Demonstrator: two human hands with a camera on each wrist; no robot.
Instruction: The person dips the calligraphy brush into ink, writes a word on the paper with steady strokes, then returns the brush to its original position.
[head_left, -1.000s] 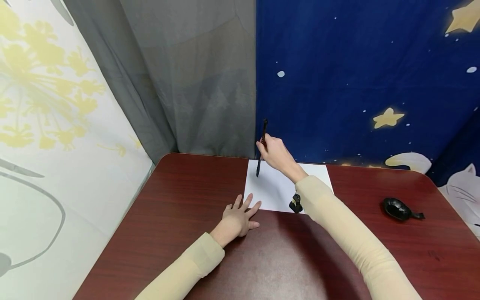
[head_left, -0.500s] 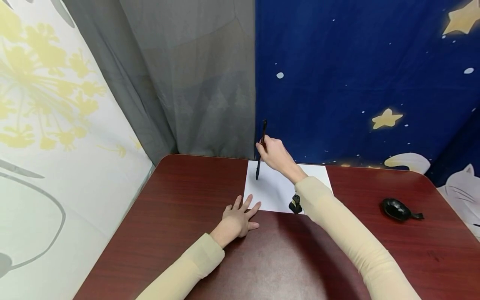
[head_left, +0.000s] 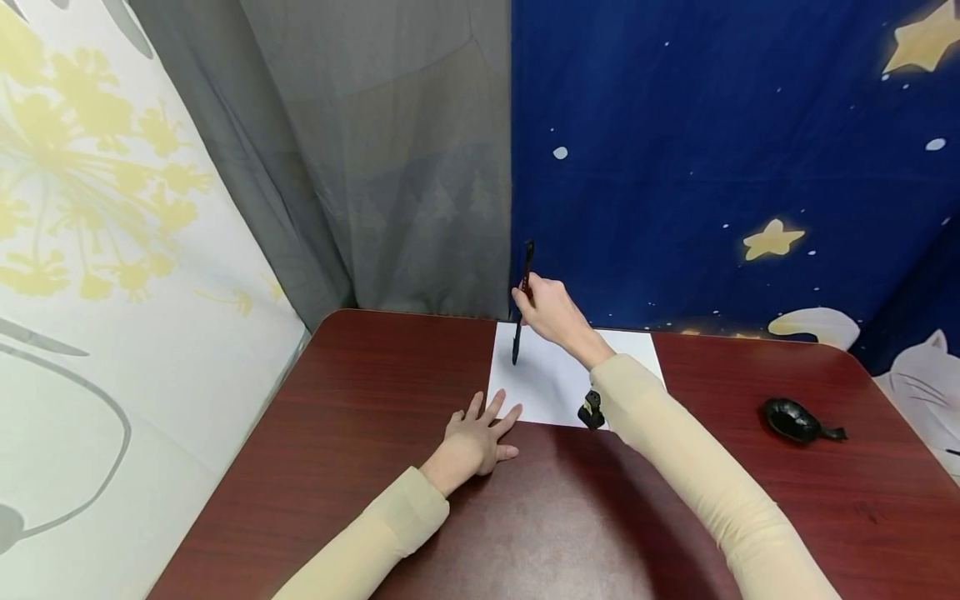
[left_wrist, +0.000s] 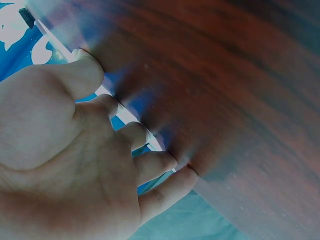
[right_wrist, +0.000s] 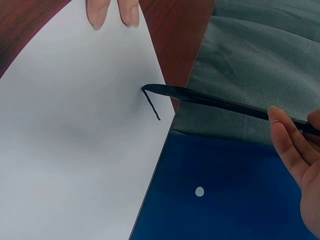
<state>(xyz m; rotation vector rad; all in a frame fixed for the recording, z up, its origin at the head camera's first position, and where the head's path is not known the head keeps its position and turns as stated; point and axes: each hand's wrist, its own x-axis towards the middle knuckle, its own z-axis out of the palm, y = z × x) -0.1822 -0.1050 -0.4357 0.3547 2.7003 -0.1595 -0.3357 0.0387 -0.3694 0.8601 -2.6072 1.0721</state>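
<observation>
My right hand [head_left: 557, 310] pinches a dark-handled brush [right_wrist: 215, 102] well up its handle, above a sheet of white paper [head_left: 551, 379]. The brush's black tip stands on the sheet, at the end of a thin, short black line [right_wrist: 151, 105] that shows in the right wrist view. My left hand [head_left: 471, 437] lies palm down with fingers spread, its fingertips over the paper's near left corner. In the left wrist view, the palm and fingers of that hand [left_wrist: 95, 140] show against the tabletop.
The sheet lies at the far edge of a dark red wooden table [head_left: 360, 400]. Off to the right is a small, shiny black dish [head_left: 793, 420] with a stubby end. Grey [head_left: 420, 167] and blue star-patterned [head_left: 637, 167] curtains hang right behind the table.
The brush tip has moved a little way down the paper toward me, with my right hand shifting slightly the same way. My left hand stays in place.
</observation>
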